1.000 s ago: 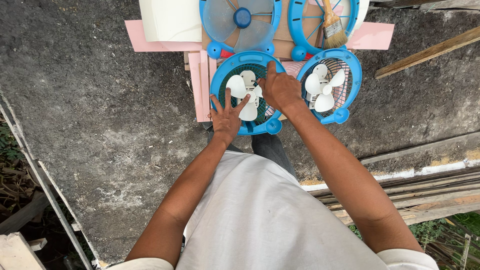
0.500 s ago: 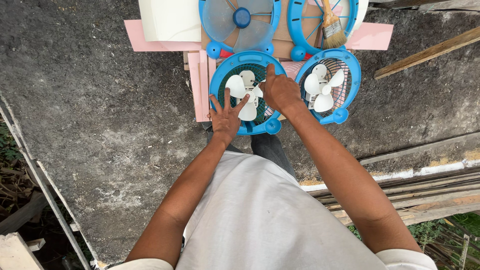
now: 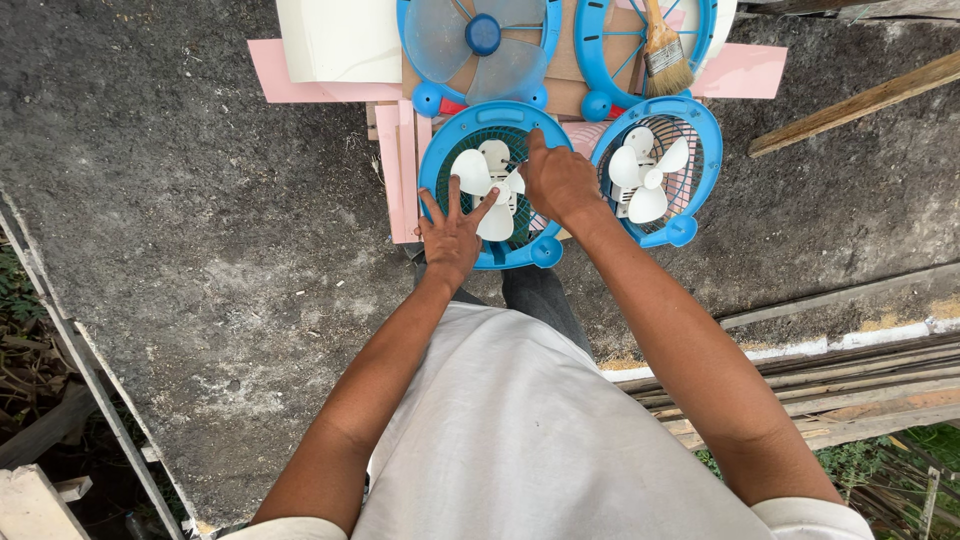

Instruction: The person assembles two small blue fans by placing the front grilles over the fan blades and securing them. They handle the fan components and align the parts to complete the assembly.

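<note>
Head view, looking straight down on rough grey concrete ground (image 3: 200, 200). Person stands or crouches over a cluster of small fans.

Left hand (image 3: 452, 232): open, fingers splayed, palm pressed flat on the lower left rim of the near blue fan (image 3: 470, 140). No grip; it reads as a bracing hold, weight pinning the round housing so it cannot slide or turn.

Right hand (image 3: 560, 180): fingers curled down over the right side of the same fan's grille, forefinger stretched toward the top rim. Whether it pinches anything small I cannot tell; the fingertips are hidden under the hand. Likely it works at the grille or rim while the other hand steadies.

That fan lies face up, white blades (image 3: 487, 185) showing through a dark green mesh, resting partly on pink boards (image 3: 400, 170) that keep it off the grit.

Just beside it, to the right, a second blue fan (image 3: 660, 165) of the same kind, also face up, white blades, touching or nearly touching the first.

Farther from the person: a larger fan with translucent blue blades (image 3: 478, 40) and an open blue ring guard (image 3: 600, 50), a paintbrush (image 3: 662, 50) laid across the ring. A white boxy block (image 3: 340, 40) sits at the left on a pink board.

A loose wooden plank (image 3: 860, 100) lies at the right; stacked timber (image 3: 850, 390) lies at the concrete's edge.
</note>
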